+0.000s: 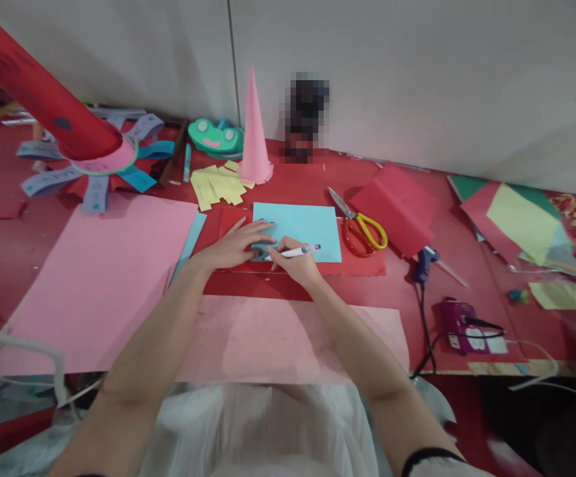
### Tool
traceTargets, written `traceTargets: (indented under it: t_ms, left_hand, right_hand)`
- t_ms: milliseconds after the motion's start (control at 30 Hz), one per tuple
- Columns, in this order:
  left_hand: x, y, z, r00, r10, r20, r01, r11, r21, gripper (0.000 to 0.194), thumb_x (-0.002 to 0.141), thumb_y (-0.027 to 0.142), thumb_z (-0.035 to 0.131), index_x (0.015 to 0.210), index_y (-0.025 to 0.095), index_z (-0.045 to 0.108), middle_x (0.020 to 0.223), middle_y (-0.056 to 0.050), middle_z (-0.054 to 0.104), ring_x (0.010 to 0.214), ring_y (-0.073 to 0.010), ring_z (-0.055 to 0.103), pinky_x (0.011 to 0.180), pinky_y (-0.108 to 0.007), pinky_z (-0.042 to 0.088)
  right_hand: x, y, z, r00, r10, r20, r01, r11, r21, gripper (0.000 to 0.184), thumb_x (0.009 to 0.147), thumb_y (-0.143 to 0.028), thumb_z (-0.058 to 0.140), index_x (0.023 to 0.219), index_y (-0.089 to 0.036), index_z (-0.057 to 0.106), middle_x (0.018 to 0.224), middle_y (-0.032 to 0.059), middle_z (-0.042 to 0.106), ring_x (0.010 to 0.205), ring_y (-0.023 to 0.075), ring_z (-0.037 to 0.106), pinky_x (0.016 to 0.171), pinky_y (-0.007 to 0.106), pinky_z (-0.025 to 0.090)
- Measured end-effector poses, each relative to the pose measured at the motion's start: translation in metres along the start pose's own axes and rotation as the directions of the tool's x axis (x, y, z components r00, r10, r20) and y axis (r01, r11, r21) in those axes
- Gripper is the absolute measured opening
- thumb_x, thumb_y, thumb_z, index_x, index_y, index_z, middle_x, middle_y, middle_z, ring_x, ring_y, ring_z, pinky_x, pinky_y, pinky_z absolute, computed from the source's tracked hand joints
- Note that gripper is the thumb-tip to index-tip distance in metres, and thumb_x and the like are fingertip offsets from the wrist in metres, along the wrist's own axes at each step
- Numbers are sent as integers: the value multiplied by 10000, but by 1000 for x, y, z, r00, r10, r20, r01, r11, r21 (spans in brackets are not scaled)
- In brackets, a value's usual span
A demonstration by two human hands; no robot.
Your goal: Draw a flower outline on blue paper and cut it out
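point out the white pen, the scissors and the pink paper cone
White pen (296, 252), head view: middle of its barrel.
Scissors (351, 214), head view: close to the pivot.
Pink paper cone (253, 139), head view: middle of its side.

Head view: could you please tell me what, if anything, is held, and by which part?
The right hand holds the white pen near its writing end.

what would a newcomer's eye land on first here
Probably the tall pink cone upright near the wall, and the red tube with paper strips around its base at upper left. Then the light blue sheet in the middle, where the right hand holds a white pen and the left hand spreads over its left edge.
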State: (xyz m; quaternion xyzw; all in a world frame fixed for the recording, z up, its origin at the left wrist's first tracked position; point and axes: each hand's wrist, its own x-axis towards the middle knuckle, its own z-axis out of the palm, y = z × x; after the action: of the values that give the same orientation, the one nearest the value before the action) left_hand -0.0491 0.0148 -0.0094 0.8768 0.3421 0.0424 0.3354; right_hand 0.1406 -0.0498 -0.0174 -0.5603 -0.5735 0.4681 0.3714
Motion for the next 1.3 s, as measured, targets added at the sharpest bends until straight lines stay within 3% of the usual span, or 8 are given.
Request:
traceTargets:
  t_ms: [200,767,1067,1300]
  left_hand:
    - [0,4,-1,1000,-10,11,10,1000,21,393,930,234,444,1309,305,521,1568,37,290,1465,-173,176,1194,-472,-6]
    - [1,2,-1,1000,-11,15,10,1000,18,399,923,254,437,1305,331,525,1569,59,283,1467,-184,168,1191,-494,0]
    - [1,1,0,1000,-1,5,1,1000,18,414,912,227,455,1308,325,525,1568,48,290,1465,-187,177,1191,-493,6]
    - [2,-1,0,1000,-6,15,6,1000,28,430,918,229,445,1329,339,505,1570,59,282,1468,-189,165,1189,-506,-3]
  right_hand:
    - [0,0,1,1000,17,5,-17,997,69,330,801,-432,609,609,-223,440,505,-36,591,484,115,572,521,236,400]
    - [0,2,0,999,24,-37,-22,999,31,429,780,-580,592,596,-229,431,492,-24,591,456,109,530,481,238,400]
    - [0,2,0,1000,-18,-17,18,1000,-21,365,805,-495,590,602,-233,437,502,-21,610,504,131,577,553,258,436]
    - [0,2,1,998,27,-50,-28,999,-25,388,799,-536,561,596,-237,419,486,-20,581,443,122,515,487,260,402]
